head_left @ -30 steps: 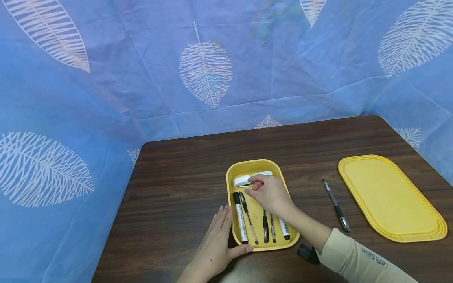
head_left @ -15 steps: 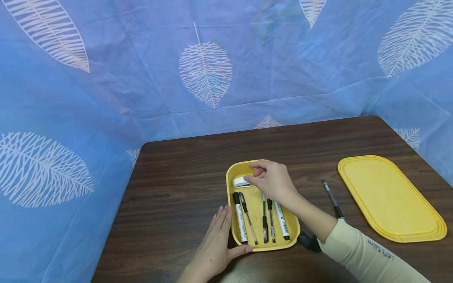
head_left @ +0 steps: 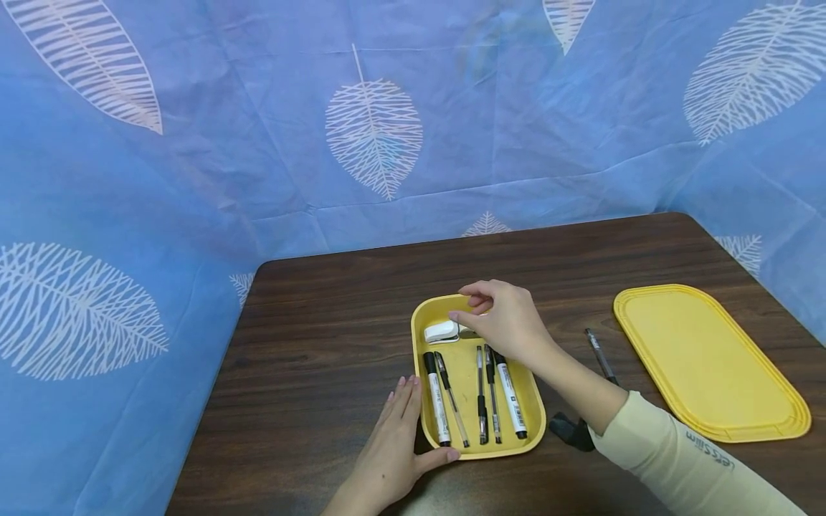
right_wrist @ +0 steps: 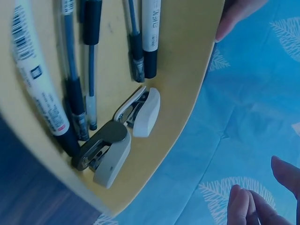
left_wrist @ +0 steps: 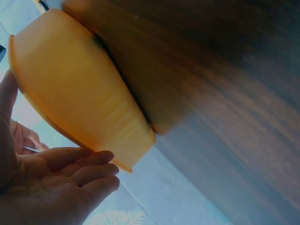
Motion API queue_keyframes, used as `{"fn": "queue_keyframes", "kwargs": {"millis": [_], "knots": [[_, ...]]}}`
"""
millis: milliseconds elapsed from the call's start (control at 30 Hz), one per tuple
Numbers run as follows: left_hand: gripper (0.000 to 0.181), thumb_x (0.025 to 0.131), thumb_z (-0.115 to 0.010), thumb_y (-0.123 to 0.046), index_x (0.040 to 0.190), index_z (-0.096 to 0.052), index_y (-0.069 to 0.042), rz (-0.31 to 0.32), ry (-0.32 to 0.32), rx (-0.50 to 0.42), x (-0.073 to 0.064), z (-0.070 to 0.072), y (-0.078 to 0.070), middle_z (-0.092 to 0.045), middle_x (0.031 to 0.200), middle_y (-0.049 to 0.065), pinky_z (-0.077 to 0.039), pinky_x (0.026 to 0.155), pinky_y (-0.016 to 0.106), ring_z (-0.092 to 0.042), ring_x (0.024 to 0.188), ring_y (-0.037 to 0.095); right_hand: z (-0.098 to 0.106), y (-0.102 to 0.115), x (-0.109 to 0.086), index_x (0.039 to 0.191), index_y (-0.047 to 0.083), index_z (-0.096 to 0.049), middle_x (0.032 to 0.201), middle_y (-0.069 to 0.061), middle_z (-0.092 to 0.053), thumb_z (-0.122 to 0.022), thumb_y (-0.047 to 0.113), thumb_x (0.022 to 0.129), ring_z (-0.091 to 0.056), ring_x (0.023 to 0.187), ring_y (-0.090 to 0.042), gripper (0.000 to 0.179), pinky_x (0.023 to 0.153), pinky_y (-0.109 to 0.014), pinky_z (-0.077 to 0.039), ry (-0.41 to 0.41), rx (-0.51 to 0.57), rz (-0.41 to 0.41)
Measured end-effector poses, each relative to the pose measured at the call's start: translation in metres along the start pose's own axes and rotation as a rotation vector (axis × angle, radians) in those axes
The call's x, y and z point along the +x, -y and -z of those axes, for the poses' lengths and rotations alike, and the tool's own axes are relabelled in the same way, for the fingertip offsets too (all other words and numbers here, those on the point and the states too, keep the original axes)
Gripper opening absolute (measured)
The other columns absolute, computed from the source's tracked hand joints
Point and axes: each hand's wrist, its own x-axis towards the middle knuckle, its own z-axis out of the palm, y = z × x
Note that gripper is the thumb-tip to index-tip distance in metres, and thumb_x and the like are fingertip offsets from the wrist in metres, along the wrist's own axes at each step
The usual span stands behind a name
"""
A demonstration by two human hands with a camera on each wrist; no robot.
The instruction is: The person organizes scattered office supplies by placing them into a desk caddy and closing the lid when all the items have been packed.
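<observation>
A yellow tray (head_left: 461,393) holds two markers, several pens and two small staplers. In the head view my left hand (head_left: 390,444) rests along the tray's left side, fingers straight, thumb at the near rim. My right hand (head_left: 510,319) hovers over the far right corner; thumb and fingertips are apart with nothing between them. One white stapler (head_left: 442,331) lies at the far left of the tray. In the right wrist view the second stapler (right_wrist: 110,161), grey and white, lies end to end with it. A marker (head_left: 437,401) and pen (head_left: 452,394) lie left; another marker (head_left: 513,401) lies right.
A flat yellow lid (head_left: 713,365) lies on the brown table (head_left: 323,344) to the right. Between lid and tray is a loose pen (head_left: 600,352), partly behind the right forearm. A black object (head_left: 571,433) shows beneath that forearm. Blue patterned cloth (head_left: 271,143) hangs behind.
My right hand has moved right and up, away from the staplers, uncovering the pens and marker on the tray's right side. The left hand stays at the tray.
</observation>
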Motion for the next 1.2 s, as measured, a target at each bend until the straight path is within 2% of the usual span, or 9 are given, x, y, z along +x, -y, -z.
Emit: {"fn": "queue_keyframes", "kwargs": {"millis": [167,433,633,767,967,1200], "knots": [[0.104,0.078,-0.068,-0.061,0.152,-0.025,-0.002,-0.002,-0.004,-0.005,-0.001,0.001,0.0,-0.026,0.159,0.018,-0.024,0.119,0.054,-0.021,0.149,0.034,0.009,-0.006,0.0,0.119,0.008,-0.068,0.101,-0.008,-0.069,-0.075,0.03,0.085,-0.065,0.093,-0.024,0.041,0.078,-0.04,-0.055,0.003,-0.035,-0.02],[0.105,0.078,-0.068,-0.062,0.153,-0.024,-0.002,0.002,-0.002,-0.01,-0.001,0.002,0.0,-0.025,0.159,0.018,-0.024,0.119,0.054,-0.02,0.149,0.034,0.026,-0.014,0.0,0.121,0.011,-0.067,0.104,-0.009,-0.067,-0.073,0.035,0.086,-0.065,0.092,-0.022,0.043,0.073,-0.038,-0.054,-0.007,-0.049,-0.051],[0.104,0.078,-0.068,-0.061,0.153,-0.024,-0.003,0.009,0.002,-0.02,-0.001,0.002,0.0,-0.025,0.159,0.018,-0.024,0.118,0.054,-0.019,0.149,0.034,0.037,-0.022,-0.001,0.125,0.011,-0.065,0.108,-0.011,-0.066,-0.072,0.038,0.085,-0.065,0.096,-0.025,0.049,0.078,-0.043,-0.054,-0.017,-0.065,-0.081],[0.104,0.078,-0.069,-0.061,0.153,-0.024,-0.003,0.01,0.002,-0.022,-0.002,0.002,0.0,-0.025,0.159,0.018,-0.024,0.118,0.054,-0.019,0.149,0.034,0.047,-0.027,-0.002,0.128,0.01,-0.062,0.11,-0.013,-0.066,-0.071,0.043,0.086,-0.065,0.098,-0.027,0.054,0.076,-0.043,-0.054,-0.041,-0.076,-0.101],[0.105,0.078,-0.068,-0.06,0.153,-0.024,-0.003,0.008,0.005,-0.02,-0.002,0.002,0.0,-0.024,0.159,0.018,-0.023,0.119,0.053,-0.019,0.149,0.033,0.061,-0.036,-0.004,0.127,0.009,-0.063,0.107,-0.014,-0.067,-0.07,0.045,0.085,-0.067,0.095,-0.028,0.056,0.069,-0.036,-0.053,-0.097,-0.101,-0.096],[0.104,0.078,-0.069,-0.06,0.153,-0.025,-0.002,0.012,0.004,-0.024,-0.002,0.002,-0.001,-0.024,0.159,0.018,-0.023,0.118,0.055,-0.019,0.149,0.034,0.073,-0.048,-0.006,0.134,0.009,-0.057,0.108,-0.015,-0.069,-0.069,0.049,0.086,-0.066,0.094,-0.029,0.064,0.069,-0.037,-0.052,-0.118,-0.106,-0.126]]}}
